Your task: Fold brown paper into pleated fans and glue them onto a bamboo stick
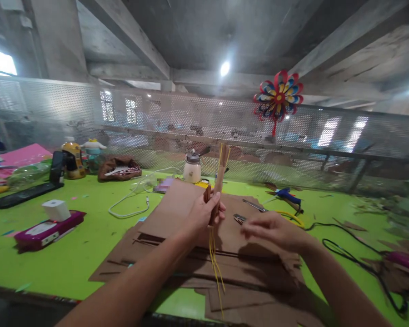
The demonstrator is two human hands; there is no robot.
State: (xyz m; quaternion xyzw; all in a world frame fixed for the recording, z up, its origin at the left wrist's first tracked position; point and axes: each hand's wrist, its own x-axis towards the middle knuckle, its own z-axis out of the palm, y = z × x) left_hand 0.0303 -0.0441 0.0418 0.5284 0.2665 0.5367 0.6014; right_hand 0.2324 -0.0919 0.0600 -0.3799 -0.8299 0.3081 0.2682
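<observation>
My left hand is closed around a narrow folded strip of brown cardboard, held upright above a stack of cardboard. Thin yellow cords hang from the strip's lower end, and more yellow cord shows at its top. To the right, my right hand hovers over the stack with loosely bent fingers and nothing visible in them. Just beyond its fingertips is a small metal tool, its kind unclear. A slim metal tool like scissors or tweezers lies behind that hand. Brown cardboard sheets are piled underneath.
A blue glue gun with a black cable lies to the right. A lidded jar stands at the back. On the left are a purple power strip with a white charger, a phone and a bottle.
</observation>
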